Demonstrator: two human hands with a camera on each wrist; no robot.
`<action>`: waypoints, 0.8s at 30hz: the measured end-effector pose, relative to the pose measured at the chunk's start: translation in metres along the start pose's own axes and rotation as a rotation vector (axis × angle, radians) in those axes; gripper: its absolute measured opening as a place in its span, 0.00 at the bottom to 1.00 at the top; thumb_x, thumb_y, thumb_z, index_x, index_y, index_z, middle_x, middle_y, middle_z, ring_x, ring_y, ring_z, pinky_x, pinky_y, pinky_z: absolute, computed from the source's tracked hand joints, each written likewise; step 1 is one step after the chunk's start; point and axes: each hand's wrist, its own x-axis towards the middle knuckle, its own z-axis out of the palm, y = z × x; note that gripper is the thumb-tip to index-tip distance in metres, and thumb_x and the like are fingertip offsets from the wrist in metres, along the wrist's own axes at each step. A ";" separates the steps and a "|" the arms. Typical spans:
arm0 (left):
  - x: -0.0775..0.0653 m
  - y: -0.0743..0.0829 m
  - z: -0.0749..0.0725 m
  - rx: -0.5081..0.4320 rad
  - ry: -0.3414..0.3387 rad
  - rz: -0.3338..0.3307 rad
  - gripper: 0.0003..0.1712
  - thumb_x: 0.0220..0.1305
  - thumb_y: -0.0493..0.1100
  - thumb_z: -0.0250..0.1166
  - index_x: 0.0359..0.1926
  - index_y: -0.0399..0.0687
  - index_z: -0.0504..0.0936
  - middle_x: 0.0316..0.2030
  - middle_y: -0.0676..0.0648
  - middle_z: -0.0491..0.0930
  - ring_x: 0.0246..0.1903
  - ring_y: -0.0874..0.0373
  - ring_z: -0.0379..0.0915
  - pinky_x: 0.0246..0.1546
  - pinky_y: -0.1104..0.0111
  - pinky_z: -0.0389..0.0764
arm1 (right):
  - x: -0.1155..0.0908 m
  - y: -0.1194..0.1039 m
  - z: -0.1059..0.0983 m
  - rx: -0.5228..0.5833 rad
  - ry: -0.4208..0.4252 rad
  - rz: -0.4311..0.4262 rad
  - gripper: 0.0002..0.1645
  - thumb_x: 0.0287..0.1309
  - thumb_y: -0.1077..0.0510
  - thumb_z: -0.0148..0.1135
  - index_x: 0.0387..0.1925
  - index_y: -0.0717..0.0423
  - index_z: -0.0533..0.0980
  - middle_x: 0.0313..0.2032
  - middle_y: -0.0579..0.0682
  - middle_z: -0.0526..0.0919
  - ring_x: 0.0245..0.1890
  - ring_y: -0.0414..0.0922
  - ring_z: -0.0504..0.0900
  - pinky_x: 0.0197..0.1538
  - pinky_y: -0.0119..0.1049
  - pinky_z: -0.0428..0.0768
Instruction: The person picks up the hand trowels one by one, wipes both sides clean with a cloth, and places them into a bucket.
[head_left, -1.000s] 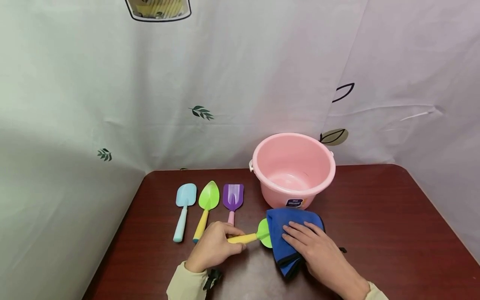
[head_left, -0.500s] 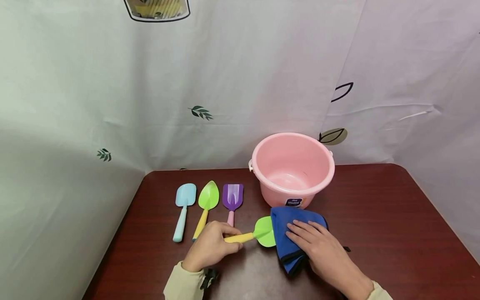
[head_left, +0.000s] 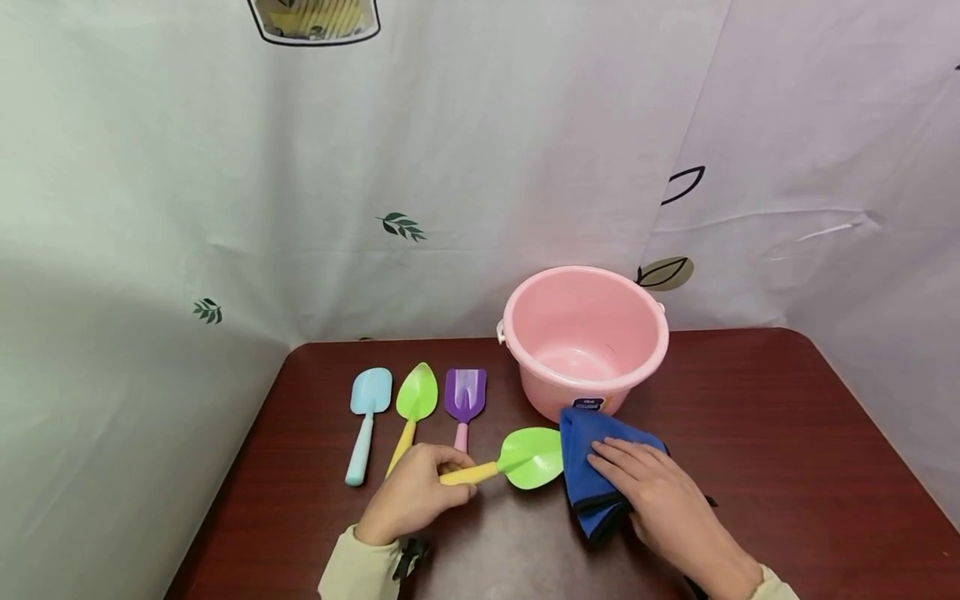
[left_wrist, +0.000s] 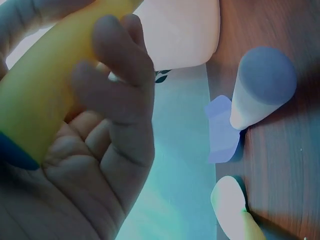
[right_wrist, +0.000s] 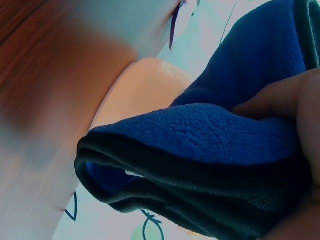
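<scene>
My left hand (head_left: 412,493) grips the yellow handle of a toy trowel (head_left: 532,458), whose rounded green blade points right. In the left wrist view the fingers curl round the thick yellow handle (left_wrist: 47,70), its blue end showing. A folded blue cloth (head_left: 588,446) with black edging is held in my right hand (head_left: 667,500), fingers spread over its top. The cloth's near edge meets the tip of the blade in the head view. In the right wrist view the thumb presses into the fold of the cloth (right_wrist: 200,132).
Behind the cloth stands a pink bucket (head_left: 546,396). Left of it lie a light blue shovel (head_left: 372,390), another green trowel (head_left: 417,393) with a yellow handle, and a purple shovel (head_left: 466,393) with a pink handle. All are on a dark red-brown table (head_left: 787,433).
The right hand and cloth have slid right along the green blade, uncovering nearly all of it. The left hand has shifted slightly left with the trowel.
</scene>
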 end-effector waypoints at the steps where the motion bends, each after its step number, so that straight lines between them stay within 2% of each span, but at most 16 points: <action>1: 0.000 0.000 -0.001 0.001 0.000 -0.002 0.08 0.50 0.39 0.71 0.34 0.53 0.87 0.23 0.60 0.78 0.22 0.66 0.69 0.24 0.71 0.73 | 0.000 0.000 0.000 0.003 0.012 0.006 0.41 0.34 0.77 0.68 0.57 0.57 0.81 0.58 0.52 0.81 0.60 0.52 0.78 0.58 0.52 0.76; 9: -0.001 -0.001 -0.003 -0.017 -0.010 -0.010 0.08 0.52 0.38 0.70 0.35 0.49 0.86 0.23 0.60 0.79 0.22 0.66 0.71 0.24 0.71 0.73 | 0.000 0.000 -0.001 0.028 0.093 0.061 0.43 0.27 0.77 0.62 0.56 0.58 0.81 0.58 0.52 0.81 0.58 0.53 0.79 0.57 0.50 0.75; 13: -0.002 -0.001 -0.002 -0.017 -0.001 -0.008 0.08 0.51 0.38 0.70 0.36 0.49 0.85 0.23 0.60 0.79 0.22 0.66 0.71 0.25 0.71 0.74 | -0.001 -0.001 -0.001 0.057 0.149 0.079 0.46 0.23 0.77 0.62 0.57 0.59 0.80 0.58 0.53 0.81 0.57 0.54 0.79 0.69 0.31 0.62; 16: -0.002 -0.001 0.000 -0.020 0.020 -0.010 0.10 0.51 0.37 0.70 0.38 0.48 0.85 0.25 0.60 0.80 0.25 0.66 0.72 0.27 0.71 0.75 | -0.001 -0.001 -0.001 0.080 0.187 0.097 0.47 0.23 0.77 0.61 0.58 0.60 0.79 0.57 0.54 0.81 0.57 0.55 0.79 0.70 0.19 0.47; 20: -0.002 -0.001 0.001 -0.019 0.040 -0.007 0.11 0.56 0.41 0.71 0.41 0.46 0.87 0.29 0.60 0.81 0.27 0.66 0.72 0.29 0.72 0.75 | -0.001 -0.002 -0.002 0.094 0.212 0.112 0.47 0.25 0.77 0.59 0.59 0.60 0.79 0.57 0.53 0.82 0.57 0.54 0.79 0.69 0.18 0.47; 24: -0.002 -0.001 0.002 0.000 0.035 0.006 0.09 0.65 0.47 0.68 0.41 0.49 0.89 0.25 0.61 0.79 0.21 0.69 0.65 0.23 0.73 0.71 | 0.000 -0.003 -0.002 0.100 0.235 0.092 0.46 0.25 0.77 0.57 0.58 0.60 0.79 0.57 0.54 0.82 0.56 0.55 0.79 0.70 0.20 0.49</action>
